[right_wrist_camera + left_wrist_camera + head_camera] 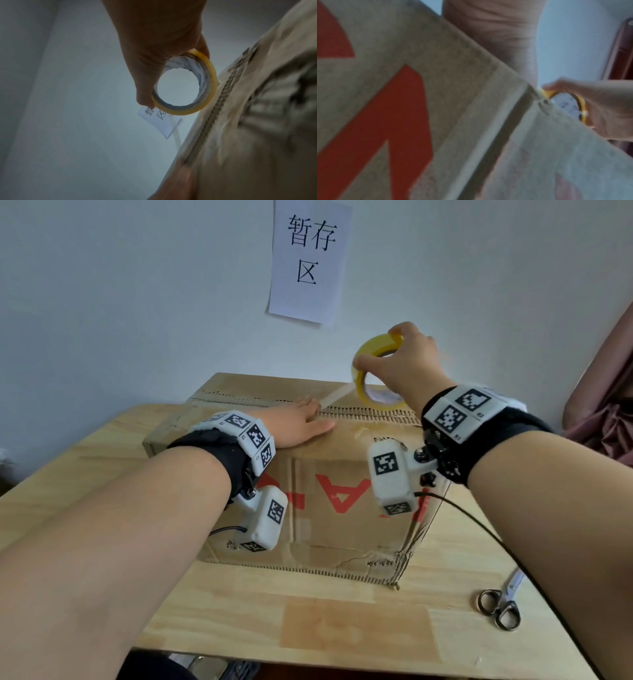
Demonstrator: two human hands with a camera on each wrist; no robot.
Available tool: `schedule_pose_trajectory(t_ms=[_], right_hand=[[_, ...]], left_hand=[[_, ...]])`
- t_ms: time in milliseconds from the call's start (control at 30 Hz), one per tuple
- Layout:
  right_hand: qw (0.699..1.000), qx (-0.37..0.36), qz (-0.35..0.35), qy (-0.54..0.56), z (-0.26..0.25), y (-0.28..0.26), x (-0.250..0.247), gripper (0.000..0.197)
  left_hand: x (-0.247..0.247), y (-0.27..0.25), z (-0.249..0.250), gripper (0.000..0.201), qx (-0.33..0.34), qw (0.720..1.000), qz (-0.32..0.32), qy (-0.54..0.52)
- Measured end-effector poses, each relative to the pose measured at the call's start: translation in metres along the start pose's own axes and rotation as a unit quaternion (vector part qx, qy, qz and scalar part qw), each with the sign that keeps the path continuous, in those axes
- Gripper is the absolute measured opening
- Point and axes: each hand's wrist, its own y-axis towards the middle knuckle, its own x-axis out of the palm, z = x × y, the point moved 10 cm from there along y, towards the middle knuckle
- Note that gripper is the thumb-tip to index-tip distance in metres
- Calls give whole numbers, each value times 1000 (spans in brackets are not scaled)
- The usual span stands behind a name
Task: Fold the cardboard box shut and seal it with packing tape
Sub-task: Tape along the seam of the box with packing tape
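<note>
Toward the far edge of the wooden table, against the wall, the cardboard box sits with its flaps folded down. The left hand lies flat, fingers straight, pinning the tape strip at the seam. To its right, the right hand grips the tape roll, held above the box. If the pinning pressure eases, the pull probably peels the strip's end free; a skewed pull likely lays tape off the seam.
</note>
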Motion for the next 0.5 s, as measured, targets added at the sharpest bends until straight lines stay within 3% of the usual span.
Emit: schedule_pose_trajectory(t_ms=[100,233,500], right_hand=[[998,4,9,-60,19,2,-12,79],[999,25,14,-46,34,-3,-3,80],[992,-8,-5,-125,20,-7,9,72]], left_hand=[[0,1,2,70,4,1000,-2,1],[1,5,7,74,-16,1000,-20,18],[2,12,27,79,-19,999,-36,34]])
